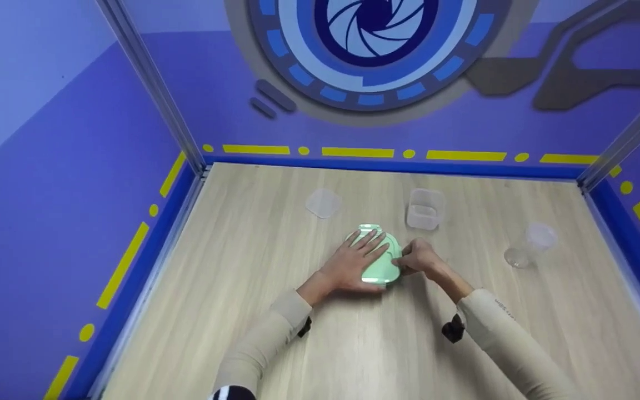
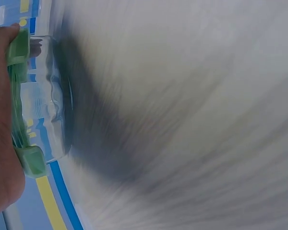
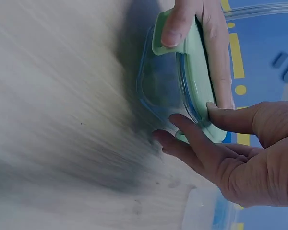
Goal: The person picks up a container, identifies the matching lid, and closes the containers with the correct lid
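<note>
A glass food container (image 3: 161,81) with a green clip-on lid (image 1: 381,268) stands upright on the table. My left hand (image 1: 350,266) lies spread over the lid's top, fingers extended, with its thumb against the near clip (image 3: 164,33). At the container's right side, my right hand (image 1: 421,257) has its thumb (image 3: 228,118) on the lid's edge and bent fingers around the side clip (image 3: 181,137), pinching there. In the left wrist view, the lid's clips and clear glass body (image 2: 48,103) show beside the left hand. The fingers partly hide the right clip.
Behind the container, a translucent square lid (image 1: 323,203) lies flat on the wooden table (image 1: 231,255). A clear square box (image 1: 425,210) stands behind the right hand. Farther right is a clear cup (image 1: 540,237) with a frosted top. Blue-purple panels (image 1: 198,89) border the table.
</note>
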A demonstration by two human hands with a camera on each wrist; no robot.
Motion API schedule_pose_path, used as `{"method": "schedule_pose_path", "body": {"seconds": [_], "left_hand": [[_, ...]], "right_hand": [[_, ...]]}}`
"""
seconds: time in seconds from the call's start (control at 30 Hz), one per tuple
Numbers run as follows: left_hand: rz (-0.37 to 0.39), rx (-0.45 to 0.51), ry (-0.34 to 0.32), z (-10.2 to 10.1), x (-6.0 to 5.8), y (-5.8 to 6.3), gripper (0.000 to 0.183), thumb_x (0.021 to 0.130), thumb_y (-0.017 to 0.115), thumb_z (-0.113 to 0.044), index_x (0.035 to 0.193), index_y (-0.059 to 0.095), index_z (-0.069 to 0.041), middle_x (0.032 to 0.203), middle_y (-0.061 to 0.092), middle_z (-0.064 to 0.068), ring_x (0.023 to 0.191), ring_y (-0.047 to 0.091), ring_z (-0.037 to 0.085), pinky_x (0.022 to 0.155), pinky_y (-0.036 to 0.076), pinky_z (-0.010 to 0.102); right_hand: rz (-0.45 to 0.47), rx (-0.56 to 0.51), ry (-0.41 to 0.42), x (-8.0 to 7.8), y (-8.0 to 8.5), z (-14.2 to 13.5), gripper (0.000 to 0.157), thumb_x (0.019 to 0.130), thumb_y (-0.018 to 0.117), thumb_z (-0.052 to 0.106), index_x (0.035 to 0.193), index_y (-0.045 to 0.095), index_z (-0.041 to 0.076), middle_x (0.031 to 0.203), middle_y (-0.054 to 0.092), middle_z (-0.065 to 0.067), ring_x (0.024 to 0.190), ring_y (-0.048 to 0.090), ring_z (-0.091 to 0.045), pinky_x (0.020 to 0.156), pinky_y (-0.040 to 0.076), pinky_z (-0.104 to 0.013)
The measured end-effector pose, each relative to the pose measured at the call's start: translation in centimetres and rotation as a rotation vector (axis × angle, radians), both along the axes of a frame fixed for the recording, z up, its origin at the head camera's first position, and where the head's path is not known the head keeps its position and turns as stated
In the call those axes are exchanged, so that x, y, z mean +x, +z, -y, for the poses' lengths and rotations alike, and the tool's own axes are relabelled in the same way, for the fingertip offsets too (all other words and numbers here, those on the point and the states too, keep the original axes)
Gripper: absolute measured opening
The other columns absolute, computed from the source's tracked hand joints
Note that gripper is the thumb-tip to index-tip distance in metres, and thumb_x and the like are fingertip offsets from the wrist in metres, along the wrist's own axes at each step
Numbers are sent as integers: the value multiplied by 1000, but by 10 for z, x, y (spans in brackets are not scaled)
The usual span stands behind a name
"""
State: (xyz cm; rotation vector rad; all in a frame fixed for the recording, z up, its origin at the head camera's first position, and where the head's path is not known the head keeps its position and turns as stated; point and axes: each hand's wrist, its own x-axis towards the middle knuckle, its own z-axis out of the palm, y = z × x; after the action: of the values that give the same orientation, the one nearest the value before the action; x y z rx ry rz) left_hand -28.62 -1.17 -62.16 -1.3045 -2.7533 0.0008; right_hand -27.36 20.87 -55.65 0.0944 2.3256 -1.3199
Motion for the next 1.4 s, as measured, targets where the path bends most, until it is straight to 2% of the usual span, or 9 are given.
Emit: {"method": "schedule_pose_path", "body": {"seconds": [0.23, 0.53, 0.67, 0.77, 0.9, 1.07, 1.17, 1.27, 1.4], "left_hand": [[-28, 17, -4, 11, 2, 3, 106, 85, 49, -84, 165, 20, -21, 173, 17, 2, 161, 12, 22, 130, 15, 47], [-12, 44, -8, 5, -1, 4, 105, 86, 49, -83, 165, 20, -20, 173, 17, 2, 161, 12, 22, 131, 15, 48], [-11, 52, -6, 4, -3, 6, 105, 86, 49, -83, 165, 19, -20, 173, 17, 3, 161, 12, 23, 131, 14, 47], [-16, 51, 15, 6, -4, 6, 106, 85, 51, -83, 165, 19, -21, 173, 17, 2, 161, 12, 22, 131, 14, 47], [-6, 49, 25, 9, -2, 3, 106, 85, 51, -83, 165, 20, -20, 172, 18, 2, 161, 13, 23, 131, 14, 47], [-7, 51, 22, 6, -1, 3, 106, 85, 51, -82, 165, 21, -20, 172, 19, 3, 161, 14, 24, 130, 15, 48], [-15, 38, 26, 3, -1, 4, 106, 85, 50, -83, 165, 20, -20, 172, 18, 2, 161, 14, 23, 130, 15, 47], [3, 20, 22, 1, 1, 4, 106, 86, 48, -84, 165, 17, -21, 173, 15, 2, 161, 11, 23, 131, 14, 47], [30, 19, 18, -2, 6, 2, 105, 87, 49, -82, 166, 15, -21, 173, 14, 3, 161, 10, 23, 131, 14, 48]], "right_hand": [[25, -40, -27, 0, -2, 8, 21, 89, 75, 2, 70, 66, 1, 57, 59, 4, 62, 67, -10, 75, 65, -39], [101, -68, -4, -5, -1, -1, 37, 93, 71, 4, 63, 52, 9, 57, 52, 7, 58, 56, -5, 70, 61, -29], [137, -50, 9, -12, 2, -2, 34, 95, 70, 5, 66, 54, 11, 60, 56, 7, 61, 58, -5, 71, 60, -28], [129, -23, 43, -15, 2, 1, 27, 96, 69, 7, 71, 58, 10, 64, 61, 6, 67, 61, -7, 75, 61, -31], [113, 20, 66, -15, 1, 3, 27, 95, 71, 10, 70, 59, 11, 66, 61, 5, 69, 61, -9, 75, 61, -33], [78, 9, 79, -12, 2, 3, 26, 94, 69, 7, 70, 60, 8, 65, 65, 3, 69, 68, -11, 79, 64, -39], [55, -15, 77, -9, 2, 1, 20, 94, 69, 5, 75, 63, 2, 65, 66, 2, 68, 68, -11, 77, 64, -40], [62, -35, 59, -3, -2, -2, 13, 96, 67, 4, 89, 69, -7, 70, 68, 0, 68, 68, -10, 73, 64, -37], [112, -123, 29, 6, -9, -4, 27, 100, 59, 4, 114, 62, -19, 82, 72, -8, 73, 71, -12, 76, 64, -36]]}}
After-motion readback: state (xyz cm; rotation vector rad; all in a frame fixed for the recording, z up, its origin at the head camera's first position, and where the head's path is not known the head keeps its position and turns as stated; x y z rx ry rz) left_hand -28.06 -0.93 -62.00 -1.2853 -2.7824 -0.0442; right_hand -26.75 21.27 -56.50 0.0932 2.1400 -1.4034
